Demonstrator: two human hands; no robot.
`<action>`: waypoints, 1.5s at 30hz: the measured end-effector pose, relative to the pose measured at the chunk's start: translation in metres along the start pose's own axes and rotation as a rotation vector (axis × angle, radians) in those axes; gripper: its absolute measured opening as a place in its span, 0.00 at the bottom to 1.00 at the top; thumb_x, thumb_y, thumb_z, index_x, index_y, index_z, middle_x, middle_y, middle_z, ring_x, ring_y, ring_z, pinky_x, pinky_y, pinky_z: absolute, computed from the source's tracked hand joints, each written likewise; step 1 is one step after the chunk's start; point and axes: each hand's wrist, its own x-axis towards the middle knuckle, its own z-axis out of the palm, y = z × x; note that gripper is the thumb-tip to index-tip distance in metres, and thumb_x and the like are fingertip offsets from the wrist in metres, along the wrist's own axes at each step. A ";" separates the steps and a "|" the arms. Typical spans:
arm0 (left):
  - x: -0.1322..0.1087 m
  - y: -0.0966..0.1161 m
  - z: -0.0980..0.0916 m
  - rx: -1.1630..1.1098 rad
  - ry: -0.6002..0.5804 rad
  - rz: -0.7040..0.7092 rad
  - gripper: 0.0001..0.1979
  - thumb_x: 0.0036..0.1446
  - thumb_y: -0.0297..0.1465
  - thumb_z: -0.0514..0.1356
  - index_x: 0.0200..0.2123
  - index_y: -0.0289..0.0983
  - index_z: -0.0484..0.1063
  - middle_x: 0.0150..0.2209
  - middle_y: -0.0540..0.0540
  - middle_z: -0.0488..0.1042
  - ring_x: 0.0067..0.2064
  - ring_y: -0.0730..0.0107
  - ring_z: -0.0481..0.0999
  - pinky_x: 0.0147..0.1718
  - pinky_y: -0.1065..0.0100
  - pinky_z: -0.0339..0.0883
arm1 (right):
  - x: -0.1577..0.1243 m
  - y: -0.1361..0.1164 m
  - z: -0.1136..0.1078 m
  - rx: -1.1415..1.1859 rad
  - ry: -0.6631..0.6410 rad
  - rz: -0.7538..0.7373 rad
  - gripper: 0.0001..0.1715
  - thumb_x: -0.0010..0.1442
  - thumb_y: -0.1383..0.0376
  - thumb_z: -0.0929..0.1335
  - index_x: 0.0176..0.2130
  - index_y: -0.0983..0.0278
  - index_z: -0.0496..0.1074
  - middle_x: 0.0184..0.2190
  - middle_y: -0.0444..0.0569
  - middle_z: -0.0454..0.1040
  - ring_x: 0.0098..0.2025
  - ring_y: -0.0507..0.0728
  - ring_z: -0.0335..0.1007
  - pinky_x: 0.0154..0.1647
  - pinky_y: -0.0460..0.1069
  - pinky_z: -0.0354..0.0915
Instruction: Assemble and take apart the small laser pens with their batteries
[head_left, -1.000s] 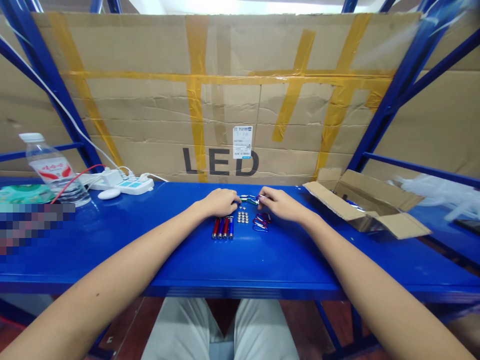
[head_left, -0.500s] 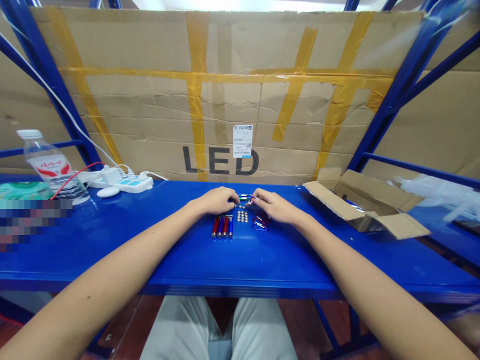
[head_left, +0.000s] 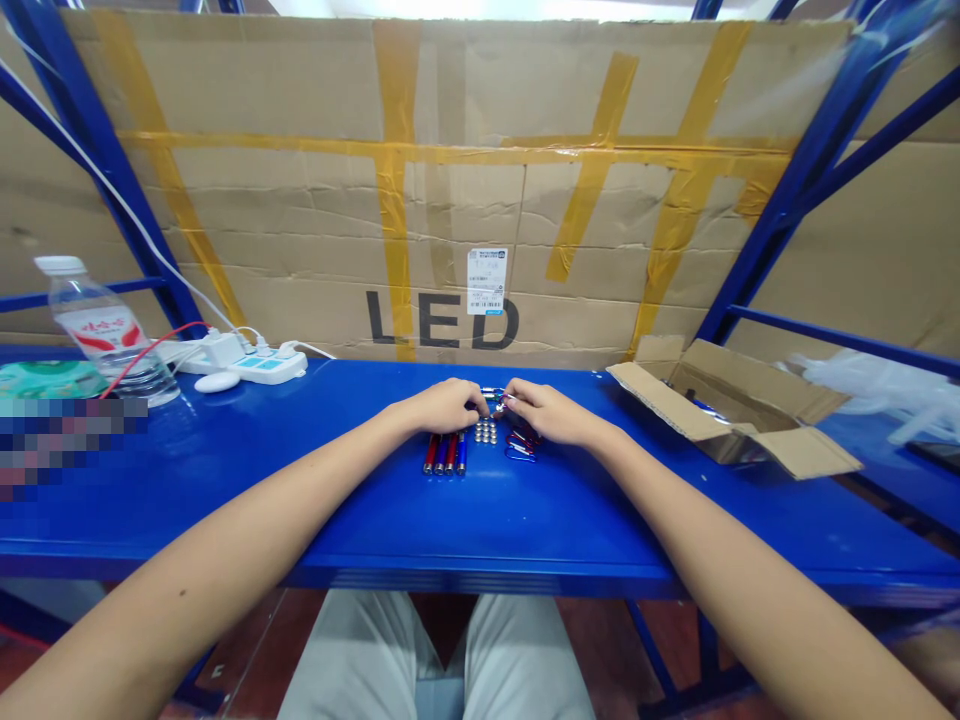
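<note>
Keychain torch [head_left: 493, 396], small and metallic with a bluish-green glint, sits at the far edge of the work spot, between the two hands and held just above a blue steel bench [head_left: 225, 500]; the left hand [head_left: 446, 405] is curled over its near end, with the fingers hiding whether it truly grips, while the right hand [head_left: 550, 413] is narrowly pinched on the other end; the torch looks light and stiff, and its smooth metal barrel may prove slippery, so the barrel seems the surest place to hold, between thumb and forefinger, clear of any small ring or cap; just below the hands lies a neat cluster of silver button cells [head_left: 486, 431], tiny enough to be fiddly and likely to roll; to their left, four mini torches [head_left: 446, 453], red and blue, lie side by side; beneath the right hand, a small heap of carabiner clips [head_left: 521, 445] in red and blue tangles loosely, their springy gates best taken by the curved back; farther right stands an open cardboard box [head_left: 731, 410], flaps splayed; farther left are a power strip [head_left: 266, 369] and a plastic water bottle [head_left: 97, 335].
</note>
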 end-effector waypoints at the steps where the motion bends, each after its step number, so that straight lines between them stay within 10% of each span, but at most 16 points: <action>1: 0.000 0.001 0.000 -0.008 -0.002 -0.001 0.16 0.55 0.26 0.55 0.43 0.40 0.79 0.48 0.48 0.78 0.49 0.65 0.75 0.51 0.68 0.66 | 0.000 0.000 -0.001 0.010 -0.001 0.001 0.13 0.67 0.58 0.59 0.39 0.61 0.68 0.35 0.47 0.74 0.35 0.55 0.66 0.36 0.48 0.59; 19: -0.008 0.002 -0.013 -0.137 0.072 -0.060 0.16 0.58 0.29 0.55 0.45 0.35 0.78 0.48 0.45 0.78 0.49 0.66 0.75 0.50 0.70 0.64 | -0.002 0.010 -0.012 0.232 0.109 -0.061 0.13 0.66 0.57 0.61 0.38 0.63 0.68 0.39 0.49 0.78 0.42 0.56 0.71 0.45 0.51 0.64; 28: -0.035 -0.027 -0.024 0.058 -0.031 -0.308 0.22 0.63 0.28 0.49 0.58 0.34 0.69 0.58 0.39 0.70 0.58 0.61 0.69 0.56 0.66 0.59 | -0.003 0.035 -0.027 -0.181 0.105 0.317 0.08 0.58 0.65 0.65 0.29 0.64 0.71 0.30 0.49 0.77 0.32 0.55 0.69 0.32 0.48 0.59; 45: -0.038 -0.023 -0.032 -0.181 -0.137 -0.632 0.06 0.49 0.28 0.62 0.32 0.35 0.78 0.29 0.47 0.79 0.29 0.70 0.75 0.30 0.71 0.67 | -0.005 0.034 -0.028 -0.202 -0.050 0.354 0.08 0.58 0.66 0.67 0.37 0.65 0.75 0.31 0.51 0.78 0.34 0.56 0.73 0.36 0.47 0.63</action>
